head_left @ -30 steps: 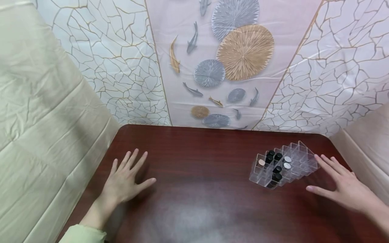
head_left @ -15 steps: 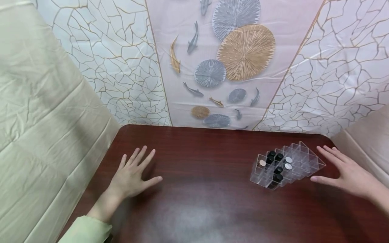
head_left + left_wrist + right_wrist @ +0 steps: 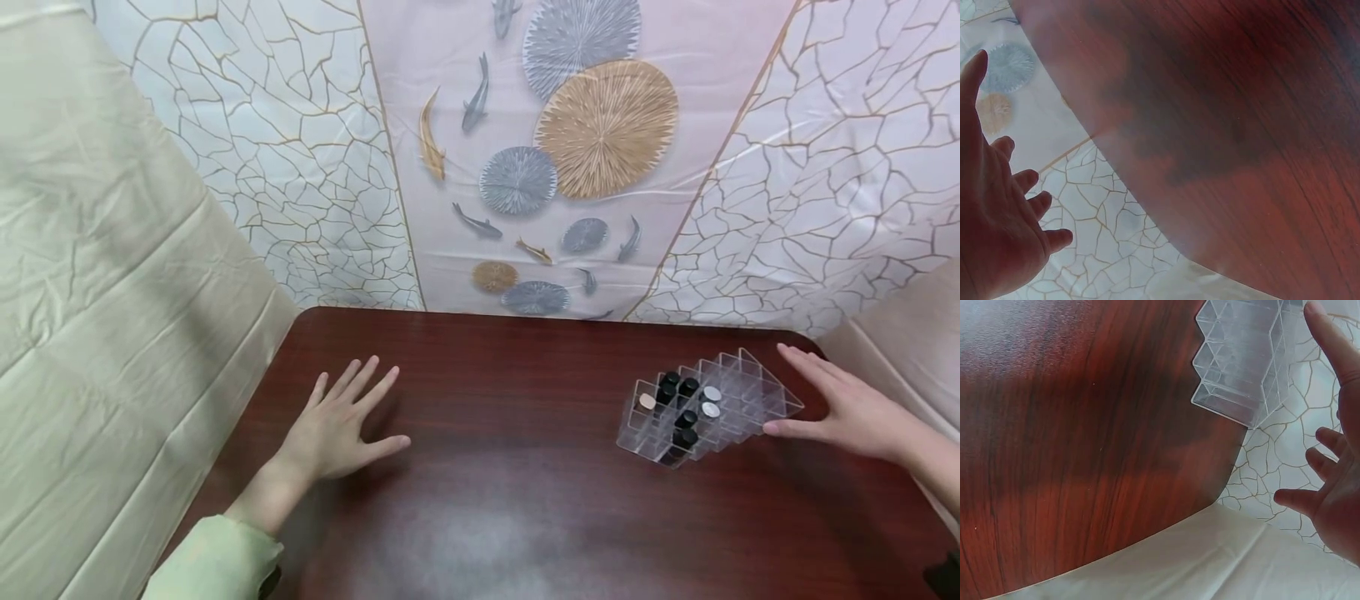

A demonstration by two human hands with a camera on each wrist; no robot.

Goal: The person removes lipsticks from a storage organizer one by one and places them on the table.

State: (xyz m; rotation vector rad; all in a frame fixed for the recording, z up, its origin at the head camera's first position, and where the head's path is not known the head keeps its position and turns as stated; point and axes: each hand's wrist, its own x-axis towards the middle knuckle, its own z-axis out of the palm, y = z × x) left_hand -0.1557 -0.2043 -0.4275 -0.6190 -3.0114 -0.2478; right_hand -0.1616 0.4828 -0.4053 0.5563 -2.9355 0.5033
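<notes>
Above the left side of the dark red-brown table (image 3: 480, 483), my left hand (image 3: 333, 429) spreads its fingers and thumb, holding nothing. My right hand (image 3: 851, 408) hovers just right of a clear plastic organizer (image 3: 738, 404), thumb and fingers apart, with nothing gripped. Several small capped bottles stand in the organizer's left cells: black caps (image 3: 685, 437), white caps (image 3: 710, 409) and one pinkish cap (image 3: 646, 402). Its right cells hold no bottles. In the right wrist view the organizer (image 3: 1235, 356) shows its zigzag wall, and my right hand (image 3: 1341, 469) appears along the right edge.
A patterned cloth (image 3: 517, 167) with fish and round leaf prints hangs behind the table. Plain cream cloth (image 3: 135, 333) slopes along the left side, and more cream cloth (image 3: 911, 342) hangs on the right.
My left hand has shifted right and slightly forward. My right hand has lifted a little, uncovering the organizer's right corner. The organizer and its bottles have stayed in place.
</notes>
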